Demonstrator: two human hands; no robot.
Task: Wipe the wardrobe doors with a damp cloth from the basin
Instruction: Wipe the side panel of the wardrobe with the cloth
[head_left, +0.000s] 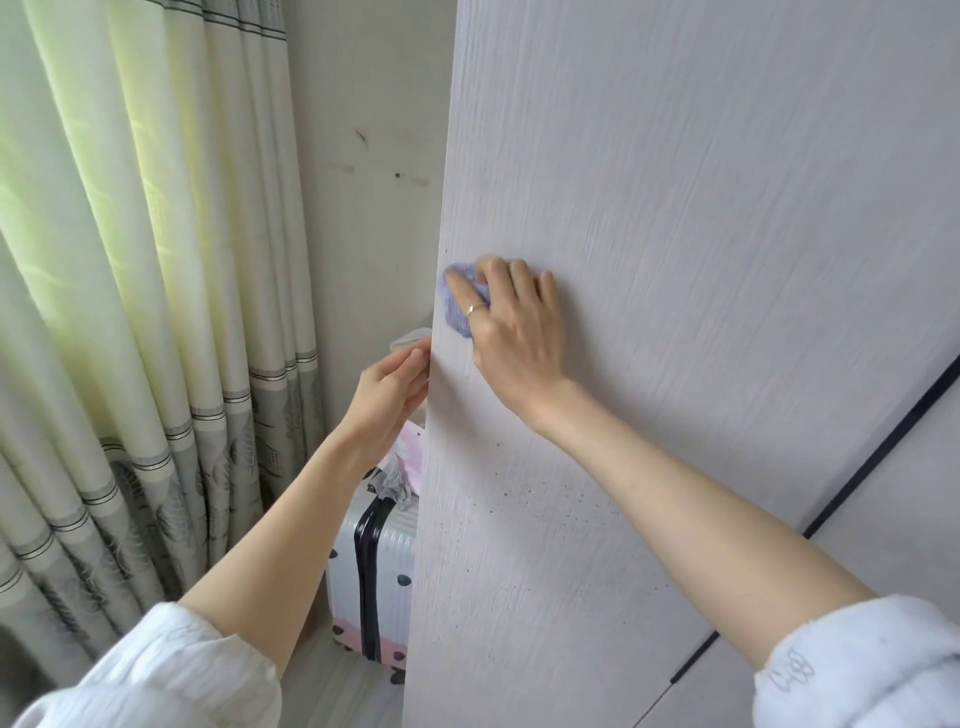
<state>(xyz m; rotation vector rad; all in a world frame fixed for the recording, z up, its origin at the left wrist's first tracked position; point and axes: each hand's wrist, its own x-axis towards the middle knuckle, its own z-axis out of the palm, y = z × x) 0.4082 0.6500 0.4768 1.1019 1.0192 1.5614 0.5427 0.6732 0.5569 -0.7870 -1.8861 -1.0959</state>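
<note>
The right hand (511, 317) presses a small lilac cloth (457, 301) under curled fingers against the pale wood-grain wardrobe door (675, 208), near its left edge. The left hand (389, 389) pinches that edge; loosening could let the door swing away.

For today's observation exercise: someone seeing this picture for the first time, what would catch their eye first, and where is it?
First, the right hand pressing a purple cloth against the pale wardrobe door, near the door's left edge at mid-height. Just below, the left hand holds that edge. Behind the door, low down, stands a spotted suitcase, with green-lit curtains filling the left.
</note>
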